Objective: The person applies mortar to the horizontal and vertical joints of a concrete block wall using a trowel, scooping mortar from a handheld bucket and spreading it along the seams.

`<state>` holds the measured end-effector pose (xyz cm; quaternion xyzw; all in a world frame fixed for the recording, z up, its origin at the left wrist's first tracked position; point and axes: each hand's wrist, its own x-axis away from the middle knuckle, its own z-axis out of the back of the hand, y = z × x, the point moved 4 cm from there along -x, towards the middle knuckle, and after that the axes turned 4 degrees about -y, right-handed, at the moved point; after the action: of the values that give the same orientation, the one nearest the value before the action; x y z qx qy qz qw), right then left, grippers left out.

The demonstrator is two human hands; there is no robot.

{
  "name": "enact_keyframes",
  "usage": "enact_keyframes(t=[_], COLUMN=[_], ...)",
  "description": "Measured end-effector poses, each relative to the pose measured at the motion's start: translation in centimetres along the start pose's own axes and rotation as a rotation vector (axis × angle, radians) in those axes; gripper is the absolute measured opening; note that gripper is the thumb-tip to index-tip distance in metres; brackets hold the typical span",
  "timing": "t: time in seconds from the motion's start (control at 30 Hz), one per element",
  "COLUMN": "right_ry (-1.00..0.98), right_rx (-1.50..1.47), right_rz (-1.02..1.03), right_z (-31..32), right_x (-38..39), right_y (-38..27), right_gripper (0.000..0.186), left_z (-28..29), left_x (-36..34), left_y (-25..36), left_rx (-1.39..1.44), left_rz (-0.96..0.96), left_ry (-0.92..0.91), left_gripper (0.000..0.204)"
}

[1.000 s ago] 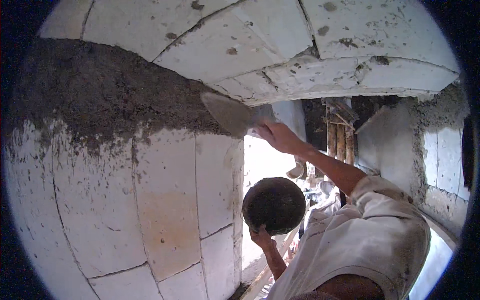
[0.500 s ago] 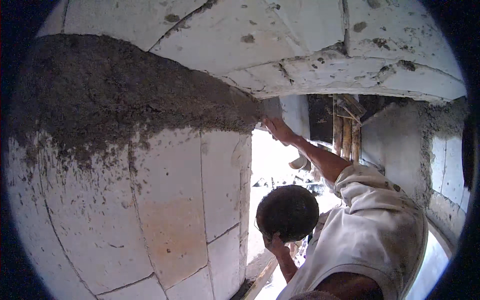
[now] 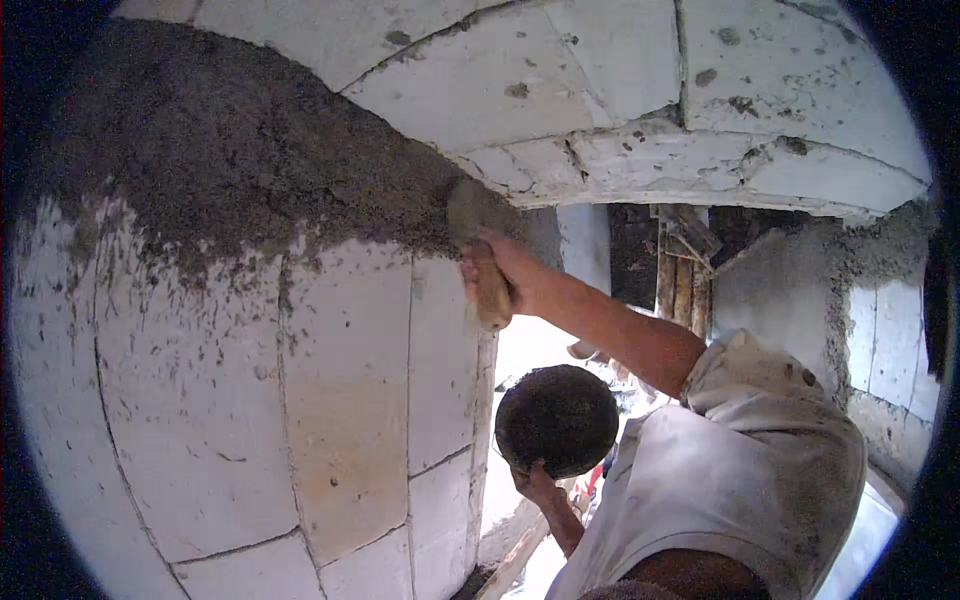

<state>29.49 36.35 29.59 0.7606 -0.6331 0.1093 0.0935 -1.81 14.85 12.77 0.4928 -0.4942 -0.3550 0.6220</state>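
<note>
My right hand [image 3: 512,262] grips the wooden handle of a trowel [image 3: 492,298]. Its blurred blade lies against the dark, wet mortar [image 3: 300,170] near the corner where the wall meets the opening. Lower down, my left hand [image 3: 538,485] supports a round, dark bowl [image 3: 556,420] by its near rim, with the thumb over the edge. The inside of the bowl looks dark; I cannot tell how much it holds. Below the mortar band, the pale block wall [image 3: 345,350] shows joints and dark splashes.
Above the opening, a pale block arch [image 3: 600,165] with mortar spots juts out. Wooden poles [image 3: 683,285] stand beyond it, beside a grey plastered surface [image 3: 775,280]. Bright light comes through the opening. A plank [image 3: 520,565] slants at the bottom.
My right hand has moved left from the opening's edge onto the mortared wall, and the trowel handle now shows. The bowl in my left hand has shifted slightly left.
</note>
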Motion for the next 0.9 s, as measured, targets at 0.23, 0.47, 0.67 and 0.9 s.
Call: enact_keyframes(t=[0.23,0.47,0.67,0.9], right_ry=[-0.271,-0.327,-0.681,-0.233], right_rx=[-0.146,-0.062,0.553,1.534], right_rz=[0.136,0.257,0.283,0.977], right_z=[-17.6,-24.2,-20.2,-18.2], right_x=[2.3,7.1,12.2,8.2], right_y=[2.6,2.2,3.5,-8.0], right_gripper=[0.032,0.031,0.037,0.044], left_z=[-0.8,-4.8,-2.7,-3.4], left_x=[0.4,1.9,0.3,2.0], left_y=[0.3,2.0,0.8,2.8], left_rx=[0.069,0.025,0.095,0.060], left_rz=[0.031,0.028,-0.050,0.007], left_ry=[-0.023,-0.143,-0.113,-0.111], left_gripper=[0.048,0.051,0.052,0.048])
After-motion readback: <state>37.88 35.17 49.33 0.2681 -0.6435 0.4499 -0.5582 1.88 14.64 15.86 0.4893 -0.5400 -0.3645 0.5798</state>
